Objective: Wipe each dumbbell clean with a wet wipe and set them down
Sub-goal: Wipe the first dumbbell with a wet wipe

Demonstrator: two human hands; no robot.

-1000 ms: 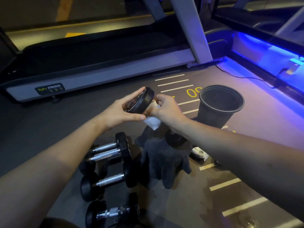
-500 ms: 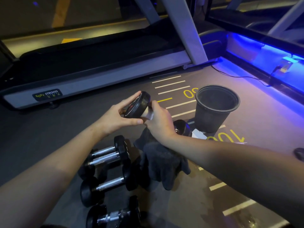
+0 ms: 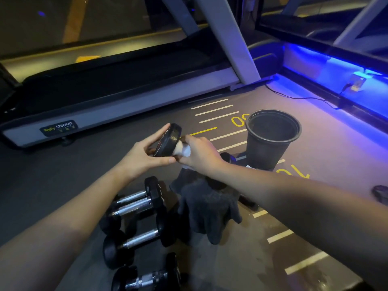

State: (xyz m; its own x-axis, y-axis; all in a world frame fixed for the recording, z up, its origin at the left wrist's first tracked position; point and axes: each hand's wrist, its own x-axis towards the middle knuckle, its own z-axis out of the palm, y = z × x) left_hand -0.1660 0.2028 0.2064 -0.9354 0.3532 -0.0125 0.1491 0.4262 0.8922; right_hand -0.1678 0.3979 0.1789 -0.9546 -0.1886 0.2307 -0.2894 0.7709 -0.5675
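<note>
Gripping tight: left hand (image 3: pixel 140 156) clamps the dumbbell (image 3: pixel 168 140) by its near head, held above the floor, axis running away toward the bin (image 3: pixel 270 139); right hand (image 3: pixel 199 153) wraps the wet wipe (image 3: pixel 184 151) round the handle.

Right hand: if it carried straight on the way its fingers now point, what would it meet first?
The black round end of the held dumbbell, right ahead of the right hand gripping the white wet wipe; the left hand sits just beyond.

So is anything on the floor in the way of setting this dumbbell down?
Partly. Under the held dumbbell lie the dark cloth and a row of dumbbells; the bucket stands right. Bare floor lies left.
</note>
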